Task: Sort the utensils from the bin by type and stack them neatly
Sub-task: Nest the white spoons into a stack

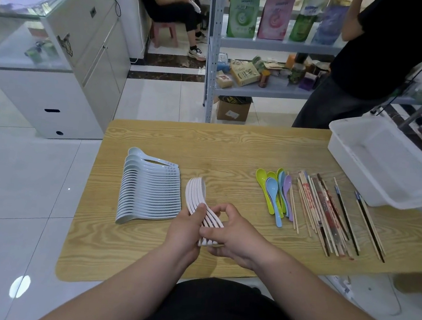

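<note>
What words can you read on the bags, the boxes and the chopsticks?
No text here is clear enough to read.
Pouches on the shelf: print blurred.
Yellow box: print blurred.
Cardboard box: label too small.
Chopstick wrappers: red marks too small.
Pale blue spoons: grey handle marks too small.

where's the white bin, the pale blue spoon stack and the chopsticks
white bin (393, 165): head view, bare inside floor
pale blue spoon stack (151, 192): head view, middle of the handles
chopsticks (327, 215): head view, middle of the pile
</note>
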### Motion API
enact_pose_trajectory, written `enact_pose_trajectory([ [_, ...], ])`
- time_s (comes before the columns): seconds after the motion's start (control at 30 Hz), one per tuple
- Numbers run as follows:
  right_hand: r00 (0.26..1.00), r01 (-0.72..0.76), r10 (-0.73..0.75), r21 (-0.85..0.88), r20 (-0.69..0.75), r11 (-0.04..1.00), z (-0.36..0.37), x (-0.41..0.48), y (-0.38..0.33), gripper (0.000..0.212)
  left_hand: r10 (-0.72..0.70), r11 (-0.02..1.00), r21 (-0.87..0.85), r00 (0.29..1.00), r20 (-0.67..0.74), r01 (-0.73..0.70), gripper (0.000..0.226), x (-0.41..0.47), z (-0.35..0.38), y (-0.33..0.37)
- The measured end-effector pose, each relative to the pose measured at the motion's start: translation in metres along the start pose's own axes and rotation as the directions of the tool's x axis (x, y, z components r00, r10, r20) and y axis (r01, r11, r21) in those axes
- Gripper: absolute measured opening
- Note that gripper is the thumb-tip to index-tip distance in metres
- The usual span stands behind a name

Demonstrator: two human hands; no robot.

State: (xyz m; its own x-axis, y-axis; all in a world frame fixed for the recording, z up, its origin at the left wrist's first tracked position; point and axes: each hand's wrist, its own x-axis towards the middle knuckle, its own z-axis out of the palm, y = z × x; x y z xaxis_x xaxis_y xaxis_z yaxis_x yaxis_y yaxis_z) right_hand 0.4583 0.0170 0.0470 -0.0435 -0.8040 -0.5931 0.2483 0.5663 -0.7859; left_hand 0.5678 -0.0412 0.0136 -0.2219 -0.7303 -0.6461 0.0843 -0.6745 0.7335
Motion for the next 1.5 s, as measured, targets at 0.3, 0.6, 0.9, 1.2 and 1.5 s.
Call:
enact_pose_trajectory([
  [0.3,0.994,0.087,-0.087,0.007,-0.060,0.996,0.003,0.002,0.002,0.056,0.041,0.999,-0.006,0.999,0.008,-0.041,0.025,-0.001,0.007,0.004],
  [0.6,0.998,0.005,-0.008,0.042,0.059,0.999,0.001,0.005,-0.002,0.032,0.024,0.995,-0.095,0.981,0.190,-0.006,0.025,-0.003,0.005,0.009],
  [0.9,0.997,-0.038,0.039,-0.015,0.067,0.999,-0.007,0.013,0.002,0.032,0.024,0.999,-0.029,0.965,0.261,-0.017,0.015,-0.004,-0.001,0.013],
  [1.2,0.995,0.071,-0.098,-0.647,-0.006,0.759,-0.015,0.011,-0.001,0.024,0.072,0.996,-0.062,0.971,0.229,-0.059,0.039,0.016,-0.015,0.054],
  [1.5,0.993,0.097,-0.101,-0.865,0.054,0.493,-0.014,0.014,-0.010,0.022,0.114,0.993,-0.007,0.983,0.145,-0.114,0.033,0.026,-0.032,0.061],
])
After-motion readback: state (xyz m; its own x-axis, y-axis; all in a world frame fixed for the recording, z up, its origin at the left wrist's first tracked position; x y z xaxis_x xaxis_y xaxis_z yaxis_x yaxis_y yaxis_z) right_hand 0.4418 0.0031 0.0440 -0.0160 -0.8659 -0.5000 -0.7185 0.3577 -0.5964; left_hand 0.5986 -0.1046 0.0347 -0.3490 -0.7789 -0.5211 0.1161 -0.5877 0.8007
